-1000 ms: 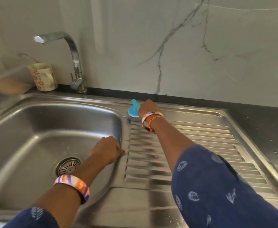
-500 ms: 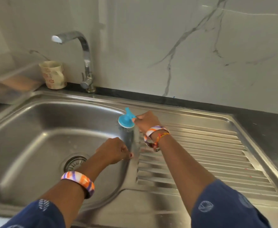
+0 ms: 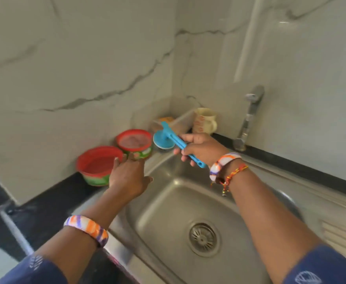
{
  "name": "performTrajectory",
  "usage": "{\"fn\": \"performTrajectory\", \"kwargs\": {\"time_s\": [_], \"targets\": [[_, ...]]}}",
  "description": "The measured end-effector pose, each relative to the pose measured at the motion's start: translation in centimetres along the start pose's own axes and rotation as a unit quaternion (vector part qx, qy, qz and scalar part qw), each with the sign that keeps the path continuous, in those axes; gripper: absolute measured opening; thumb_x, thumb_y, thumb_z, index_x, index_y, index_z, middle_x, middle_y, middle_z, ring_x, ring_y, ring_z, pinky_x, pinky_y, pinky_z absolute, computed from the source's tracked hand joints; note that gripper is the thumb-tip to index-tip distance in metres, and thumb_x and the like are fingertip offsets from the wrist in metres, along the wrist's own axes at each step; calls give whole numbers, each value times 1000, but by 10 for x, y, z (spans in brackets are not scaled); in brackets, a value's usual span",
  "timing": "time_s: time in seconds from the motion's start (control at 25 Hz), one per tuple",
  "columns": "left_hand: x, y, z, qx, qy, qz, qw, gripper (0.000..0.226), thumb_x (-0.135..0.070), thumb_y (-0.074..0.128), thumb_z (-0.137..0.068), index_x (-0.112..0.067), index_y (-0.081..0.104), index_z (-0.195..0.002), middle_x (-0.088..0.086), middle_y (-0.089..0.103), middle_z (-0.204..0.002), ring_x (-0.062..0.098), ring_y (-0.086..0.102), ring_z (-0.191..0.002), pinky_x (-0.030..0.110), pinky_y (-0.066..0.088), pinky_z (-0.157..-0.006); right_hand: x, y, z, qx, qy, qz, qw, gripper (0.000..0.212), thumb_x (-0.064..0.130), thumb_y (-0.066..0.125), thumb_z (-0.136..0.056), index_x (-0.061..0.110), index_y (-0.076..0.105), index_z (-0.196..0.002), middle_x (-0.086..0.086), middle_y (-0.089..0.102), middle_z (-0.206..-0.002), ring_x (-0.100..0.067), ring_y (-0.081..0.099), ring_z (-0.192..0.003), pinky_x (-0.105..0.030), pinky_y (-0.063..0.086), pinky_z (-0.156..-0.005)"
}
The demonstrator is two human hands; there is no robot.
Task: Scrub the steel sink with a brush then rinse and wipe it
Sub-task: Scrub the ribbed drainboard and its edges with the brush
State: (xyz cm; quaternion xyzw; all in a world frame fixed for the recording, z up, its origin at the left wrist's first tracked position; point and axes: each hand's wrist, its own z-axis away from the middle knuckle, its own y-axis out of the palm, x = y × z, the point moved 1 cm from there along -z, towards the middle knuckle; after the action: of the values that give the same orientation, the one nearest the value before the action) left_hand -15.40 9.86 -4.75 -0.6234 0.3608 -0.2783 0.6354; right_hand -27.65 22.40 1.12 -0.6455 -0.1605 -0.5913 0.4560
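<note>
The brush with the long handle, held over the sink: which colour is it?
The long-handled plastic brush is bright blue, seen clearly in the head view.

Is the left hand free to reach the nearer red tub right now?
Probably yes: the left hand is open, holds nothing, and its fingertips are already at the nearer red tub's rim, nothing between.

No text, brand or number could be read; the orange-red marks on the cream ceramic mug were too blurred.

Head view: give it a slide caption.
Right hand holds blue brush over steel sink; left hand reaches toward red tubs.
</note>
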Motion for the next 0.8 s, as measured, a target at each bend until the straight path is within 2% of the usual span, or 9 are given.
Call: {"fn": "performTrajectory", "kwargs": {"time_s": [0.12, 0.2, 0.24, 0.32, 0.44, 0.56, 0.6, 0.72, 0.8], "targets": [[32, 3, -30, 14, 3, -57, 998, 63, -41, 42, -95, -9, 24, -146, 14, 23, -153, 28, 13, -145, 44, 5, -118, 19, 49, -63, -56, -36, 80, 995, 35, 0, 44, -91, 10, 60, -120, -6, 63, -79, -13, 47, -53, -18, 38, -36], [36, 6, -41, 3, 16, -85, 996, 66, -41, 40, -96, -5, 20, -147, 14, 21, -154, 27, 12, -145, 42, 3, -118, 18, 69, -96, -69, -67, 226, 969, 32, 6, 45, -91, 6, 63, -117, -17, 67, -99, -24, 59, -74, -29, 49, -64], [37, 7, -46, -5, 19, -92, 996, 66, -42, 39, -96, -4, 19, -147, 13, 21, -154, 26, 12, -145, 42, 2, -119, 17, 75, -109, -70, -65, 290, 952, 33, 9, 45, -91, 7, 62, -119, -18, 65, -111, -27, 61, -93, -31, 47, -79], [39, 7, -54, -18, 24, -103, 994, 64, -42, 35, -98, -4, 21, -147, 13, 25, -154, 26, 14, -145, 41, -1, -119, 14, 82, -128, -73, -35, 349, 934, 34, 16, 44, -94, 9, 60, -123, -15, 60, -122, -31, 55, -113, -31, 42, -89], [43, 7, -61, -18, 38, -123, 992, 58, -41, 34, -99, -6, 31, -145, 14, 31, -151, 26, 19, -144, 41, -4, -118, 11, 90, -140, -62, -36, 368, 927, 33, 18, 43, -95, 6, 60, -121, -18, 61, -117, -30, 56, -111, -31, 43, -87], [44, 3, -59, -17, 46, -122, 991, 53, -40, 35, -99, -8, 38, -141, 14, 35, -150, 26, 21, -143, 41, -4, -118, 8, 92, -140, -48, -61, 336, 939, 32, 17, 46, -93, 7, 64, -118, -18, 58, -92, -26, 55, -88, -27, 38, -73], [45, 1, -59, -17, 49, -121, 991, 52, -39, 35, -99, -9, 40, -140, 14, 36, -149, 26, 21, -143, 41, -4, -119, 7, 90, -141, -54, -58, 334, 939, 31, 18, 48, -93, 8, 65, -116, -16, 57, -92, -25, 55, -89, -25, 36, -71], [46, -1, -59, -11, 52, -116, 992, 51, -39, 35, -99, -9, 40, -141, 13, 36, -149, 25, 20, -144, 42, -4, -119, 1, 83, -149, -81, -18, 332, 939, 35, 25, 51, -91, 10, 62, -121, -13, 63, -117, -28, 58, -109, -26, 41, -80], [46, -1, -59, -5, 53, -124, 991, 53, -39, 35, -99, -8, 37, -142, 12, 37, -148, 25, 22, -143, 42, -4, -119, 1, 86, -154, -80, -12, 301, 950, 36, 25, 52, -91, 9, 62, -122, -15, 64, -115, -29, 59, -107, -24, 41, -76]]}}
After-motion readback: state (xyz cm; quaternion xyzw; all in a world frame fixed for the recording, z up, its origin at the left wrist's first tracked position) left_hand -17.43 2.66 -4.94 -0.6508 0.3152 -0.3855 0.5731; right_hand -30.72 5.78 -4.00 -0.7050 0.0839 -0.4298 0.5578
